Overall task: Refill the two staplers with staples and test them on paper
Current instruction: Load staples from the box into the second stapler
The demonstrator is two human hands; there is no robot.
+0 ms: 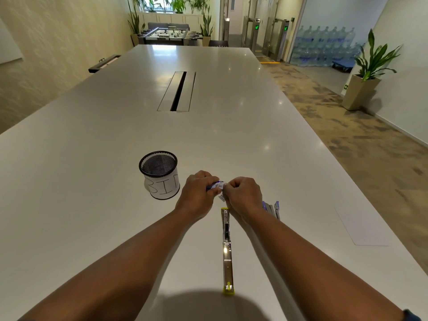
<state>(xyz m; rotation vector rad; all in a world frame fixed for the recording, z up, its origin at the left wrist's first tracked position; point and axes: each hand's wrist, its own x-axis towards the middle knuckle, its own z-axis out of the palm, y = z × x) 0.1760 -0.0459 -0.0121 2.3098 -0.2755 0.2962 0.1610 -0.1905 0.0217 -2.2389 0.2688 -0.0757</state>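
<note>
Head view
Table (pixel 92 181): long, white and glossy, running away from the camera, with a cable slot (pixel 177 91) along its middle.
Left hand (pixel 196 193): fingers curled round a small blue-and-white staple box (pixel 216 186), held just above the table.
Right hand (pixel 243 195): fingers clenched, pinching the right end of the same box; a bit of white flap shows below the fingertips.
Hands together: they meet at the box, knuckles up, both forearms reaching in from the near edge.
Yellow stapler (pixel 227 249): swung open flat on the table between the forearms, metal channel up, yellow tips at both ends; its far end lies just under the right hand.
Blue stapler (pixel 272 208): on the table just right of the right wrist, mostly hidden by the arm; whether it is open or closed I cannot tell.
Staples: none seen loose; the inside of the box is hidden by the fingers.
Paper (pixel 363 228): a white sheet flat on the table, well to the right of the hands near the table edge.
Bin (pixel 159 174): black mesh cup with a white band lettered "BIN", standing upright just left of the left hand, not touching it.
Room: foosball table (pixel 170 34) beyond the far end, plants (pixel 372 59) at the right wall and by the window, stacked water bottles (pixel 324 45) behind glass.
</note>
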